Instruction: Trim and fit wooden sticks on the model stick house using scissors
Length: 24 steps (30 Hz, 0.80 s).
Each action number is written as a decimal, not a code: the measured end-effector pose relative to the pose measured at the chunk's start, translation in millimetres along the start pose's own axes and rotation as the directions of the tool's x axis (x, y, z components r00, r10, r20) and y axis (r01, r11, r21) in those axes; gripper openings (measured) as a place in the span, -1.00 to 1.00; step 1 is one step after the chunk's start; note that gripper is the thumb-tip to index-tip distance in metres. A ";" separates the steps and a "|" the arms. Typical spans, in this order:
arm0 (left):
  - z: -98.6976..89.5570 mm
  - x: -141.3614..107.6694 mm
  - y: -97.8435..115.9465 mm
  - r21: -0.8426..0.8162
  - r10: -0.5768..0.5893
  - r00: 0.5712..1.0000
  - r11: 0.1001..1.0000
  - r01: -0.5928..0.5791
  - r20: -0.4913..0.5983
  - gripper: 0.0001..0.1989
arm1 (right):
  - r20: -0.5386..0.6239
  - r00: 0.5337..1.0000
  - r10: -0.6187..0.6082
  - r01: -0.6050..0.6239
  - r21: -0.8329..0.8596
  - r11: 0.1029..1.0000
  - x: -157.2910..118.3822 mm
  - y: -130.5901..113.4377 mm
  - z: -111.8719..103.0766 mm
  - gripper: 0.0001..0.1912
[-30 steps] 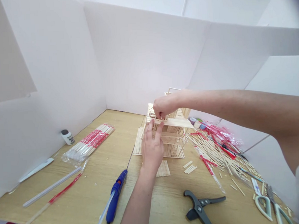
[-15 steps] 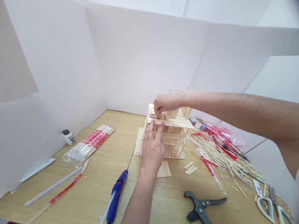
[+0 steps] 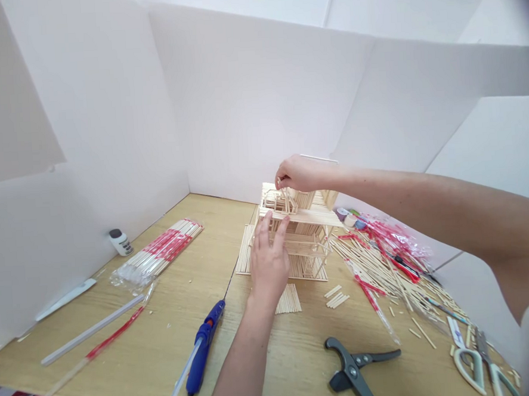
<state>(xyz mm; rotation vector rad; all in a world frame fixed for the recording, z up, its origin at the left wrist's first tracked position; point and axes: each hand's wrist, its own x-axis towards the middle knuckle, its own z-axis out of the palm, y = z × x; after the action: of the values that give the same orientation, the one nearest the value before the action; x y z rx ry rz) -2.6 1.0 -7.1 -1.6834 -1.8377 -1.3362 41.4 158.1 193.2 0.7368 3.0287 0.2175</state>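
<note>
A small house model of pale wooden sticks (image 3: 310, 249) stands on the table, with several levels and a stick base. My left hand (image 3: 270, 257) rests against its front, fingers spread and fingertips on the edge of the upper level. Above the top left of the model is my right hand (image 3: 292, 173), its fingers pinched together on a small stick piece (image 3: 280, 184). Small stick frames (image 3: 287, 201) stand on the upper level just below it. The fingertips of my right hand are partly hidden.
A blue glue gun (image 3: 206, 345), a grey cutter (image 3: 351, 369) and a small stick panel (image 3: 288, 299) lie in front. Wrapped sticks (image 3: 164, 252) and a bottle (image 3: 121, 242) are left; loose sticks (image 3: 371, 257) and scissors (image 3: 481, 364) right. White panels (image 3: 258, 97) rise behind.
My right hand has lifted slightly up and to the right from the upper level, showing more of the small frames. My left hand has stayed at the model's front.
</note>
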 end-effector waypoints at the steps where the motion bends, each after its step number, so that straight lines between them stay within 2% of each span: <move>1: 0.2 -0.1 0.0 -0.001 0.003 1.000 1.000 -0.003 -0.002 -0.33 | -0.030 0.999 0.039 -0.039 0.006 0.999 1.5 -1.2 -1.2 -0.77; 5: 1.0 -0.3 0.0 0.007 0.000 1.000 1.000 0.000 -0.006 -0.34 | -0.137 0.986 0.093 -0.086 0.057 0.995 3.8 -6.3 -14.0 -0.75; 8: 1.6 -0.5 -0.6 0.004 -0.002 1.000 1.000 0.002 -0.008 -0.35 | -0.116 0.991 0.059 -0.034 0.208 0.978 -2.5 -10.2 -28.4 -0.77; 11: 2.0 -0.8 -1.8 -0.008 0.006 1.000 1.000 -0.006 -0.016 -0.36 | 0.081 0.996 -0.049 0.022 0.315 0.949 -19.5 -17.1 -36.8 -0.83; 13: 1.9 -0.7 -2.5 -0.010 0.009 1.000 1.000 -0.009 -0.019 -0.36 | 0.270 0.949 -0.165 0.061 0.354 0.933 -37.3 -25.0 -31.3 -0.86; 16: 1.0 -0.4 -2.6 -0.013 0.000 1.000 1.000 0.000 -0.013 -0.36 | 0.522 0.793 -0.315 0.109 0.388 0.915 -70.0 -41.2 3.7 -0.88; 18: 0.0 0.0 -2.2 -0.013 -0.005 1.000 1.000 0.005 -0.003 -0.35 | 0.627 0.694 -0.353 0.106 0.397 0.912 -91.6 -51.8 43.1 -0.88; 19: -0.4 0.1 -1.9 -0.012 -0.005 1.000 1.000 0.005 0.000 -0.35 | 0.660 0.661 -0.356 0.107 0.387 0.916 -101.3 -56.0 64.9 -0.89; 22: -1.1 0.5 -1.3 -0.004 0.002 1.000 1.000 -0.002 -0.008 -0.36 | 0.637 0.728 -0.254 0.110 0.257 0.960 -124.1 -61.6 123.1 -0.86; 24: -0.9 0.7 -1.4 0.003 0.008 1.000 1.000 -0.008 -0.012 -0.36 | 0.622 0.753 -0.215 0.084 0.233 0.969 -134.5 -59.8 145.3 -0.83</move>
<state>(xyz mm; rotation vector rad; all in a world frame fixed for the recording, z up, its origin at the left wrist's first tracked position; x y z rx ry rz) -4.3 0.8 -6.7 -1.6761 -1.8229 -1.3375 140.8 63.0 38.8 0.4366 2.4288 -0.2866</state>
